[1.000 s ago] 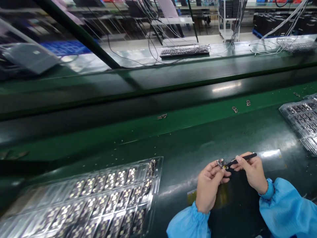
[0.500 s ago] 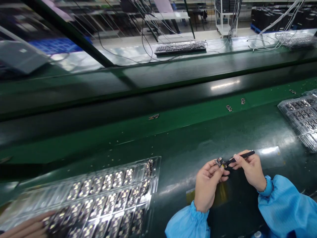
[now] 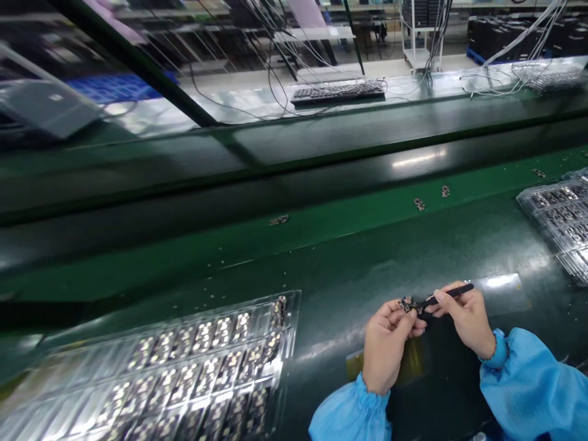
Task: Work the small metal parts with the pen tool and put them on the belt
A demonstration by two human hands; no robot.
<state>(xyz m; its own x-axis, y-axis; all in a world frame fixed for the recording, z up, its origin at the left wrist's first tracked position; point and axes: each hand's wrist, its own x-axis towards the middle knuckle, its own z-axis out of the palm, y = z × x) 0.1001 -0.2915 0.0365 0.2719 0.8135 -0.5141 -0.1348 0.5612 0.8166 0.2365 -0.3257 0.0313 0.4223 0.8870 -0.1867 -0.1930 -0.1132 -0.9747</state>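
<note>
My left hand (image 3: 386,346) pinches a small circuit board (image 3: 407,304) between thumb and fingers, just above the dark green bench. My right hand (image 3: 463,318) grips black tweezers (image 3: 448,294) whose tip touches the board's right end. Both wrists wear blue sleeves. A clear plastic tray (image 3: 174,373) filled with several rows of similar small boards lies to the left of my hands.
A stack of clear trays (image 3: 558,217) with more boards sits at the right edge. Three loose small parts (image 3: 279,219) (image 3: 419,204) (image 3: 444,191) lie on the lighter green conveyor strip. Beyond it a keyboard (image 3: 337,92) and cables rest on a far bench.
Another person's hand that lay on the left tray's near corner half a second ago is gone. My hands hold the same pose with board and tweezers.
</note>
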